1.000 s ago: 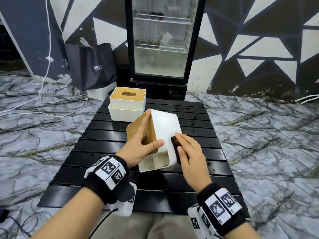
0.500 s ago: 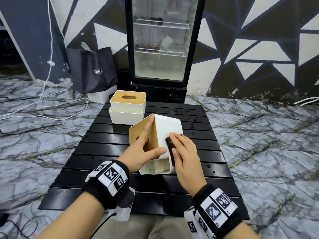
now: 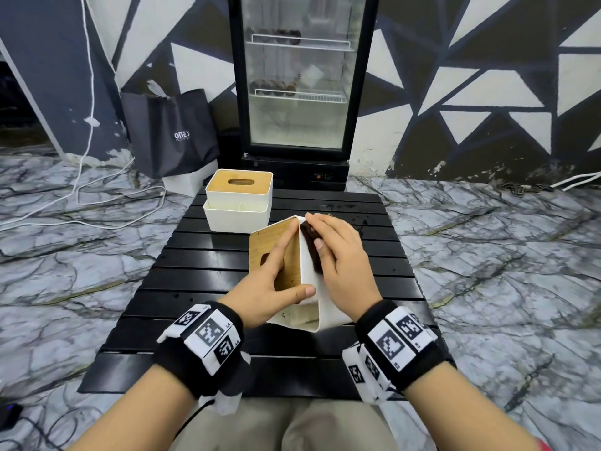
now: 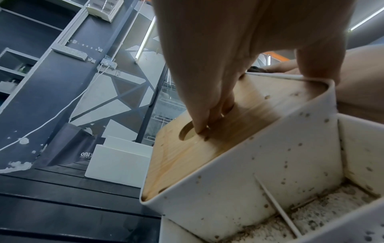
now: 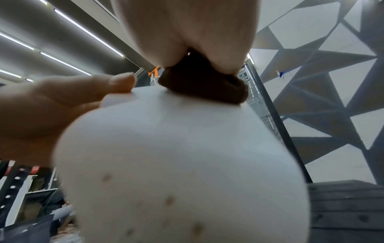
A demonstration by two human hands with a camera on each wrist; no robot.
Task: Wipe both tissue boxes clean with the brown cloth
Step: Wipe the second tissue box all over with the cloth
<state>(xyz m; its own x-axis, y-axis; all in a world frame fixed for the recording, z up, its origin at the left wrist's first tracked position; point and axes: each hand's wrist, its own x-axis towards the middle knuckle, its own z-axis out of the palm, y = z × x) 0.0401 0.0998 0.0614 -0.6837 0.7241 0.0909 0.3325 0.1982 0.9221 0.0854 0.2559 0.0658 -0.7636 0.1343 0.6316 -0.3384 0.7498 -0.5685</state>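
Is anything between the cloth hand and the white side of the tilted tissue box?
Only the brown cloth: the right hand presses it directly onto the tilted tissue box. Left hand grips elsewhere.

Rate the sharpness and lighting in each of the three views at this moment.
Head view: evenly lit, mostly sharp, wide-angle bending at the edges; the right hand slightly soft. Left wrist view: crisp on the tilted tissue box and its dirt specks; the left hand looms large. Right wrist view: blurred throughout; the brown cloth is a dark mass, ceiling lights glaring.
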